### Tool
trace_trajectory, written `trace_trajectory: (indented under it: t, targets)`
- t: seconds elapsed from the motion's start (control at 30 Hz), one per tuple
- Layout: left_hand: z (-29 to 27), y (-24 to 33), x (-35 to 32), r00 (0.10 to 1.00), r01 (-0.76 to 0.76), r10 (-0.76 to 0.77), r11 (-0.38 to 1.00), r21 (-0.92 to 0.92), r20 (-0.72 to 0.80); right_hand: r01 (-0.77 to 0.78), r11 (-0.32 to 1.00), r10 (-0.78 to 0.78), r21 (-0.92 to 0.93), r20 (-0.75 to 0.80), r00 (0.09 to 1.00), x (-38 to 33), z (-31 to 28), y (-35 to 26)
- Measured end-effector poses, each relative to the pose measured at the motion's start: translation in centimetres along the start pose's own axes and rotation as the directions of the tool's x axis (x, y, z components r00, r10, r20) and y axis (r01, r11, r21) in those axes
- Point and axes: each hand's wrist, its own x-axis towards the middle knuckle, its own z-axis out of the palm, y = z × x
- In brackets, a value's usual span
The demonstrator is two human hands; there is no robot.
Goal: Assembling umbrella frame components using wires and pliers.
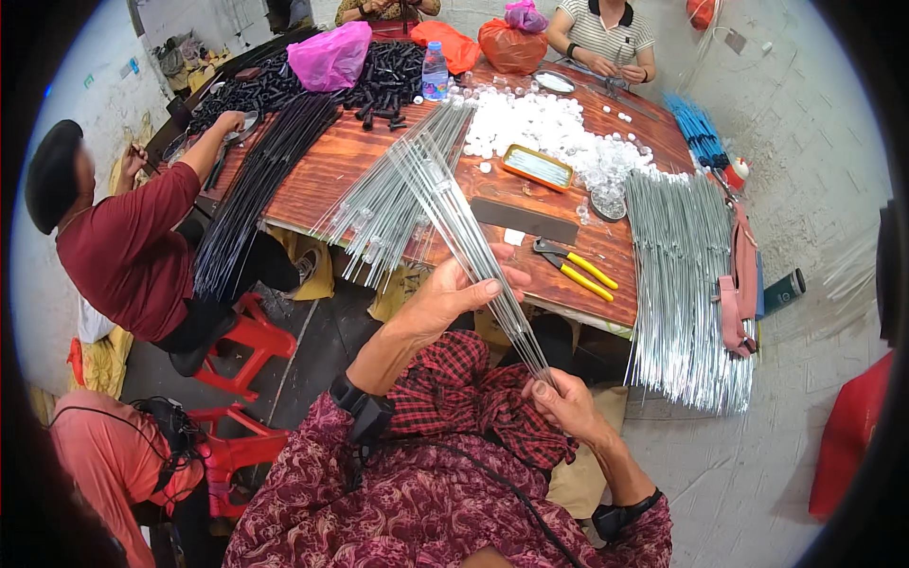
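Note:
A slim bundle of thin metal rods (466,222) slants across the front of me, its upper end over the table. My left hand (464,293) is closed round its middle, thumb on top. Lower down, the fingers of my right hand (568,402) grip the near ends. Behind the bundle lies a fanned pile of similar rods (379,194), overhanging the table edge. Pliers with yellow handles (587,273) rest right of my left hand, beside a flat grey bar (525,221) and a small white piece (514,237).
The wooden table (322,175) holds white caps (530,123), a yellow-rimmed tray (537,168), a water bottle (435,71) and black parts (256,90). Silvery rods (686,284) hang over the right edge, black rods (270,180) at left. Co-workers sit around, one in a maroon shirt (133,251).

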Motion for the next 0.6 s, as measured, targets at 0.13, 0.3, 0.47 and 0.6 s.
trace_trajectory:
  t: [0.13,0.3,0.47,0.6]
  targets:
    - [-1.7,1.2,-2.2,0.967,0.096,-0.212,0.822,0.562,0.144,0.137,0.749,-0.306,-0.648,-0.155,0.939,-0.1,-0.9,-1.5]
    - [0.4,6.6,-4.9,0.867,-0.319,-0.127,0.601,0.733,0.482,0.035,0.246,-0.534,-0.969,-0.105,0.839,-1.3,-3.5,-7.0]
    - [2.1,8.9,-3.7,0.909,-0.392,0.132,-0.055,0.918,0.396,0.245,0.061,-0.551,-0.968,0.172,0.817,0.5,-4.3,-11.0]
    - [-0.6,7.8,-3.6,0.963,-0.27,0.015,0.061,0.961,0.27,0.361,-0.066,-0.759,-0.93,0.282,0.587,3.2,-4.6,-12.3]
